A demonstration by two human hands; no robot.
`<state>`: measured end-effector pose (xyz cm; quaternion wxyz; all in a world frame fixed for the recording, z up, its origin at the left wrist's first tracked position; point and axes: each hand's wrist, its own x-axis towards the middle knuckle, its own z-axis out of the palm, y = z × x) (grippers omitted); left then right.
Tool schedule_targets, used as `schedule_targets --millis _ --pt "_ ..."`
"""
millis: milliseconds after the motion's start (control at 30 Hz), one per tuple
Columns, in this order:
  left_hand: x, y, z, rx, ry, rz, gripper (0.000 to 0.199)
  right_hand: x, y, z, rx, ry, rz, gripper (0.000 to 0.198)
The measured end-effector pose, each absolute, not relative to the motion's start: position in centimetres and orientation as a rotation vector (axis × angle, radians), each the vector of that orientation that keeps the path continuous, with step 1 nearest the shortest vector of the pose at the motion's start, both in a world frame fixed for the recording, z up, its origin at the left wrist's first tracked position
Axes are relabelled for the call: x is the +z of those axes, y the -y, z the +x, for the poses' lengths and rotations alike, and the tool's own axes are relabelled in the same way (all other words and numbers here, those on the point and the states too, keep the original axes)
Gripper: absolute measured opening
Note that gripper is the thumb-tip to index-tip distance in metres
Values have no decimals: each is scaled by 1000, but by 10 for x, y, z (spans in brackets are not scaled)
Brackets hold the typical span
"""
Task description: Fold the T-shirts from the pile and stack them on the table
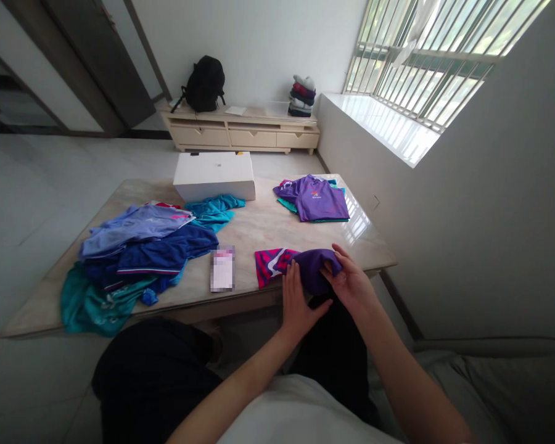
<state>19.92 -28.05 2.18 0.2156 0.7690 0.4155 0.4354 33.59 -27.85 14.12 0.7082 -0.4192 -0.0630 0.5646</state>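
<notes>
A purple garment (311, 271) with a pink-and-purple patterned end lies partly on the table's front edge and partly over my knee; I cannot tell whether it is a shirt or shorts. My left hand (297, 303) rests against its near side, fingers stretched and thumb apart. At the right end of the cloth, my right hand (349, 280) grips a raised purple edge between thumb and fingers. Farther back on the table is a stack of folded shirts (322, 200), a purple one on top with a small print.
A heap of loose clothes (152, 243) covers the marble table's (245, 237) left part. Behind it stands a white box (215, 177); a blurred phone-like object (222, 269) lies near the front edge. A low cabinet (252, 134) carries a black backpack (205, 83) and folded clothes (302, 97).
</notes>
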Motion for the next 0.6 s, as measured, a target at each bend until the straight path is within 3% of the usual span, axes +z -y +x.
schedule_targets --millis 67,200,433,600 --pt "24 268 212 1239 -1224 2010 106 146 278 334 1235 139 -915 26" --pt "44 236 197 1150 -1152 1985 50 156 278 344 1191 138 -899 23" --pt "109 154 138 902 -985 2024 29 171 269 391 1248 241 -1064 22" --pt "163 33 171 708 -821 1976 27 200 189 439 1349 353 -1246 14"
